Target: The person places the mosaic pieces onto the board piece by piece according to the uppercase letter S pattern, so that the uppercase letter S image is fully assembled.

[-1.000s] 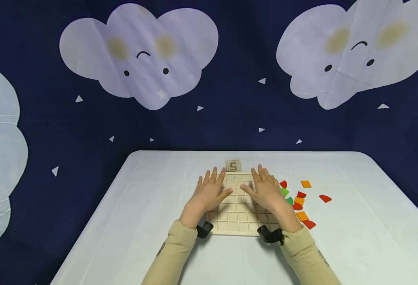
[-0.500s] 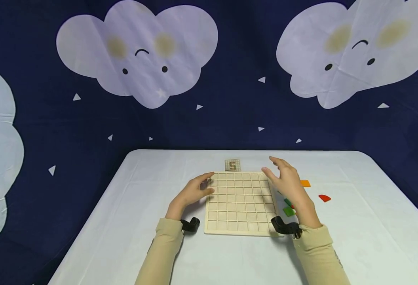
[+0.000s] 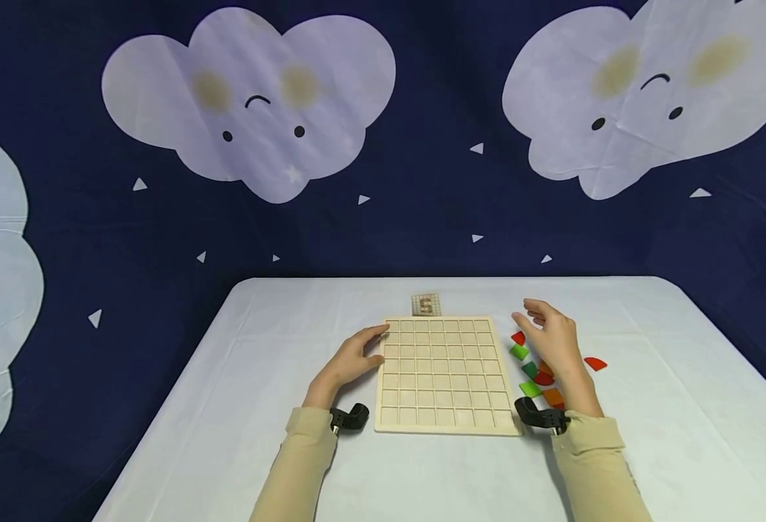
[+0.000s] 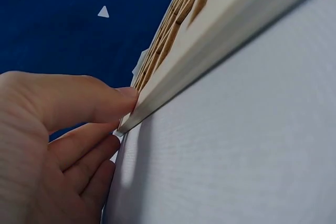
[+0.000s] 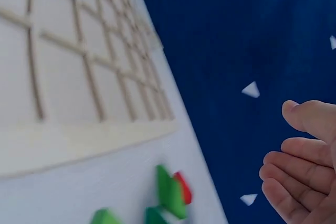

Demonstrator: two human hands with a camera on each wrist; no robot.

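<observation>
A light wooden grid board (image 3: 445,373) lies flat on the white table, its squares bare. At its left edge is my left hand (image 3: 350,360), thumb and index fingertips against the rim; the left wrist view shows the thumb (image 4: 123,99) on the board's side and the other fingers loosely bent. My right hand (image 3: 556,341) hovers right of the board above the small coloured pieces, fingers relaxed and nothing visible in them. Beneath and beside it lie a red piece (image 3: 519,338), a light green piece (image 3: 519,351), a dark green piece (image 3: 529,370) and an orange piece (image 3: 553,397), partly hidden by the arm.
A small card with a grid and a figure (image 3: 426,304) lies behind the board's far edge. One red rounded piece (image 3: 595,363) sits apart at the right. A dark blue cloth with clouds (image 3: 249,109) hangs behind the table (image 3: 180,435).
Both hands were spread over the board, then moved outward to either side, uncovering it. The left came to the board's left edge; the right went over the pieces. A light green piece now shows nearer the front.
</observation>
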